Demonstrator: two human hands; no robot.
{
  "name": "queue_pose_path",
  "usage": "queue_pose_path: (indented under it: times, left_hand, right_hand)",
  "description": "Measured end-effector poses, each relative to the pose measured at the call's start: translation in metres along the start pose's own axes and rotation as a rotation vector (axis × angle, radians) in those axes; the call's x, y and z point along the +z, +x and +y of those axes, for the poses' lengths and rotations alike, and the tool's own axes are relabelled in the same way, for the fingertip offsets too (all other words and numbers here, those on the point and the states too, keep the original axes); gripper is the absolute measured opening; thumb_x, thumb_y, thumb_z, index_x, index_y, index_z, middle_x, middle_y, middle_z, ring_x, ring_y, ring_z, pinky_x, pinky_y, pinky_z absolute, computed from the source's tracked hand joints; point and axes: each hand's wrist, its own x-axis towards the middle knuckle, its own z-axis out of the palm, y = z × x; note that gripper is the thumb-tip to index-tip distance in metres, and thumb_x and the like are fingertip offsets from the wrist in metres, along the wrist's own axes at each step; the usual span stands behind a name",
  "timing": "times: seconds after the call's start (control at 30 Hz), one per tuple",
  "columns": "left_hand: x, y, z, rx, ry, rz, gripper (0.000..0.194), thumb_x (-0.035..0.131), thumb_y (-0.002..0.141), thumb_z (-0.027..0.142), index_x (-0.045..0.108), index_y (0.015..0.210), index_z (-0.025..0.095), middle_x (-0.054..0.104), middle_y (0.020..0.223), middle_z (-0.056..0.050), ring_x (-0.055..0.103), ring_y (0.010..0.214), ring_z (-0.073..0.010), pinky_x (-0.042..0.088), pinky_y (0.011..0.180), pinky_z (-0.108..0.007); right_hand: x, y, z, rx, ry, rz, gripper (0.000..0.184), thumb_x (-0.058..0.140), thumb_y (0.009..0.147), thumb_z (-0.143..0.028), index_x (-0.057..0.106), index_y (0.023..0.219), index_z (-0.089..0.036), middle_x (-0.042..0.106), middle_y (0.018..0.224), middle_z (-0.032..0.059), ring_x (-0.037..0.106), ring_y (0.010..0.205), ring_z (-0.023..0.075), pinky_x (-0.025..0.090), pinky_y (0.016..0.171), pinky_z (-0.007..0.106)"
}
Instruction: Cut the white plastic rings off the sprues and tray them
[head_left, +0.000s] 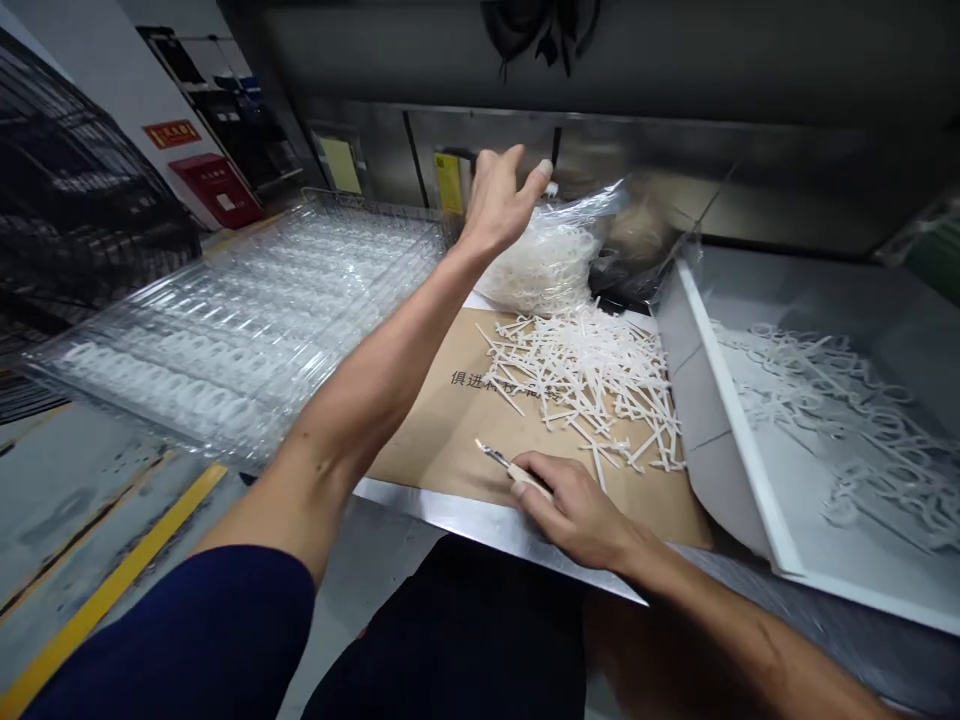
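The hands are held well apart. A small craft knife with a pale handle (pixel 529 478) is gripped in the right hand (pixel 574 510), low over a brown cardboard sheet (pixel 442 440). The left hand (pixel 499 200) is raised, fingers spread, just beside a clear plastic bag of white plastic pieces (pixel 544 262). A loose heap of thin white plastic runners (pixel 581 380) is spread on the cardboard, which is laid on a brushed steel desk (pixel 480 530). A white-rimmed metal tray of similar white pieces (pixel 825 440) is placed to the right, and stacked clear plastic trays (pixel 240 320) to the left.

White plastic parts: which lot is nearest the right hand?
Loose heap on the brown cardboard, just past the right hand; the others sit in a clear bag, a white-rimmed tray and stacked clear trays.
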Motion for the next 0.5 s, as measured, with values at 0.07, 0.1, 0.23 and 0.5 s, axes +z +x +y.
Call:
queue_pose_path:
  times: [0.07,0.1,0.23,0.5]
  left_hand:
    - [0.005,-0.014,0.006,0.051,0.102,-0.082,0.036,0.083,0.084,0.019,0.073,0.118,0.010,0.065,0.110,-0.013,0.063,0.115,-0.0305,0.049,0.102,-0.047]
    - [0.005,-0.031,0.012,0.117,0.130,-0.163,0.038,0.080,0.086,0.019,0.072,0.122,0.012,0.065,0.113,-0.012,0.065,0.108,-0.0272,0.050,0.100,-0.045]
    - [-0.003,-0.121,0.046,0.376,0.141,-0.725,0.026,0.067,0.095,0.027,0.075,0.116,0.015,0.070,0.100,-0.010,0.065,0.089,-0.0221,0.052,0.088,-0.038]
    - [0.029,-0.214,0.089,0.354,0.276,-1.192,0.034,0.050,0.104,0.032,0.070,0.125,0.015,0.067,0.112,-0.013,0.068,0.093,-0.0244,0.054,0.080,-0.036]
  right_hand:
    - [0.006,-0.002,-0.001,-0.069,-0.065,-0.022,0.023,0.046,0.103,-0.033,0.061,0.108,-0.016,0.073,0.093,0.0073,0.068,0.082,0.0201,0.049,0.074,0.031]
    - [0.010,-0.004,-0.002,-0.109,-0.101,-0.041,0.024,0.050,0.100,-0.035,0.062,0.108,-0.016,0.074,0.096,0.0093,0.068,0.083,0.0217,0.049,0.073,0.032]
    - [0.019,-0.007,-0.003,-0.226,-0.235,-0.116,0.035,0.055,0.096,-0.048,0.064,0.107,-0.016,0.075,0.100,0.0146,0.068,0.080,0.0267,0.048,0.066,0.036]
    - [0.020,-0.006,-0.002,-0.302,-0.355,-0.130,0.044,0.047,0.100,-0.052,0.064,0.110,-0.013,0.075,0.100,0.0137,0.069,0.076,0.0264,0.046,0.060,0.037]
